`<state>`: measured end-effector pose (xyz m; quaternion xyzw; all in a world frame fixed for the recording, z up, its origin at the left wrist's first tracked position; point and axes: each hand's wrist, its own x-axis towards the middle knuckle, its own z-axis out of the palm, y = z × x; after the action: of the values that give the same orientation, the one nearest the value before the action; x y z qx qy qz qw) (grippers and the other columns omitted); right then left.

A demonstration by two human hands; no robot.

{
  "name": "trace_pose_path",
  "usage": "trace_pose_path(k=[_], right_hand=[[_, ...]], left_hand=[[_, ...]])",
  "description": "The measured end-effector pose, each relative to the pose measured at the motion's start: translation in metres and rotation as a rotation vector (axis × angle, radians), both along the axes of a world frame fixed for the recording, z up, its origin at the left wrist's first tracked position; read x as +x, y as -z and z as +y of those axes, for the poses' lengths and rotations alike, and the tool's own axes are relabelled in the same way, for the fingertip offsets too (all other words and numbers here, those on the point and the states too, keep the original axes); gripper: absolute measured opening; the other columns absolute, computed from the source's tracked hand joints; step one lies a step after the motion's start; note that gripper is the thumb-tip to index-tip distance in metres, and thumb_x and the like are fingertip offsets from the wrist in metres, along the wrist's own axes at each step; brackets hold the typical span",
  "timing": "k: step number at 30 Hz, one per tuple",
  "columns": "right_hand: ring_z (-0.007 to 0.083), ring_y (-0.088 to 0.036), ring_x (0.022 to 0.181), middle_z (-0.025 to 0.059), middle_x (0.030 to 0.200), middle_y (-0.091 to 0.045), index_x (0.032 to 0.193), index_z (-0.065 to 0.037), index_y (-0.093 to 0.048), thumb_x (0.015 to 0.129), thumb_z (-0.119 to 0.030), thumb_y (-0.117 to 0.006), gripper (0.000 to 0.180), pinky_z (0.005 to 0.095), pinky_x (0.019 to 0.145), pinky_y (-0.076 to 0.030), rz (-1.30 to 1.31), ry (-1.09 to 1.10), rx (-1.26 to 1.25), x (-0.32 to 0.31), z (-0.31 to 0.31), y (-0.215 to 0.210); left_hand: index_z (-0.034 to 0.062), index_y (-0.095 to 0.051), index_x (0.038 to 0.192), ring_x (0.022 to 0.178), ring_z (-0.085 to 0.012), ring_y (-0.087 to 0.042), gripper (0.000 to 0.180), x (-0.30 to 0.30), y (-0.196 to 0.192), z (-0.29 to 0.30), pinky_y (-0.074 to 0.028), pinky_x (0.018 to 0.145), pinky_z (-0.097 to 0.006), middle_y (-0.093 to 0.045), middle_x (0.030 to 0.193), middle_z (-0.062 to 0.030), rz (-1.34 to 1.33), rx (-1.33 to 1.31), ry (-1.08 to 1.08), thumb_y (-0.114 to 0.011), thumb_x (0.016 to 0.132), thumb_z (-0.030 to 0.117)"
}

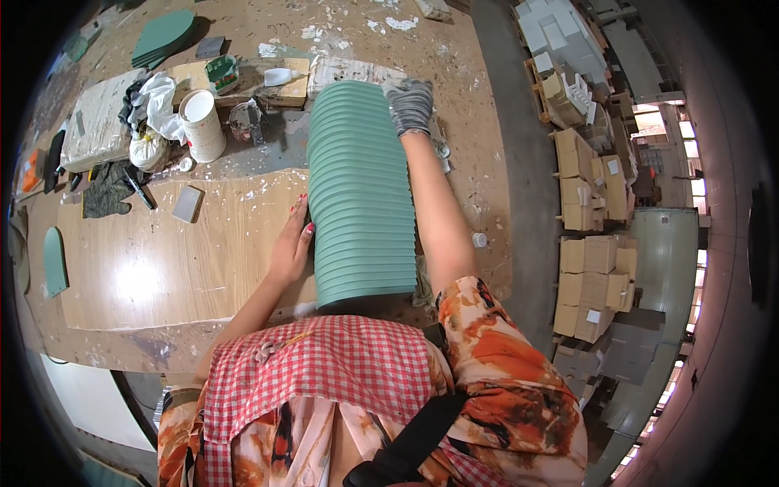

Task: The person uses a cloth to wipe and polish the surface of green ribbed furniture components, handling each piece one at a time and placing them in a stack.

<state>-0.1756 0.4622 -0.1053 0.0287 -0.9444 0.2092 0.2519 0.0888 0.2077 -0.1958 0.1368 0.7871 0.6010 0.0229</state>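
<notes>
A long row of thin green panels [362,195], packed close together like overlapping slats, runs away from me over the table. Flat along its left side rests my bare left hand [291,243], its red-nailed fingers stretched out and thumb apart. My right hand [410,107], in a grey striped work glove, reaches to the far right edge of the row. Its fingers look bent against the panels there; the fingertips are partly hidden. The near end of the row is close to my checked apron [324,361].
Left of the row are a white cup stack [202,126], a dark work glove [107,191], a small grey block [187,204] and a loose round-ended green panel [55,261]. More green panels [164,38] lie far left. Cardboard boxes [596,276] stand beyond the table's right edge.
</notes>
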Motion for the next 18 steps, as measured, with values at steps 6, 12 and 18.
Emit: trace_pose_path(k=[6,12,18], right_hand=[[0.0395,-0.063,0.085,0.0221,0.083,-0.068,0.087,0.000,-0.071,0.067,-0.020,-0.074,0.028,0.0396,0.101,-0.040,-0.082,0.169,-0.149,0.000,0.047,0.003],[0.0326,-0.064,0.095,0.0169,0.099,-0.070,0.094,-0.005,-0.072,0.078,-0.032,-0.064,0.033,0.0382,0.098,-0.043,-0.225,0.098,0.128,-0.020,-0.004,0.000],[0.0295,-0.063,0.097,0.0147,0.100,-0.069,0.093,-0.007,-0.071,0.079,-0.027,-0.063,0.026,0.0400,0.095,-0.045,-0.106,0.010,0.282,-0.014,-0.085,0.007]], left_hand=[[0.0018,-0.027,0.150,0.143,-0.0360,-0.027,0.055,-0.005,-0.004,0.006,-0.021,0.118,-0.039,-0.030,0.153,-0.0235,0.016,0.008,0.021,-0.038,0.100,0.021],[0.0010,-0.026,0.150,0.143,-0.0361,-0.027,0.054,-0.006,0.000,0.010,-0.020,0.118,-0.040,-0.030,0.153,-0.0235,0.008,0.031,0.041,-0.037,0.100,0.021],[0.0015,-0.024,0.151,0.144,-0.0360,-0.026,0.055,0.000,-0.007,0.003,-0.020,0.118,-0.040,-0.029,0.154,-0.0223,-0.054,-0.045,0.008,-0.034,0.101,0.022]])
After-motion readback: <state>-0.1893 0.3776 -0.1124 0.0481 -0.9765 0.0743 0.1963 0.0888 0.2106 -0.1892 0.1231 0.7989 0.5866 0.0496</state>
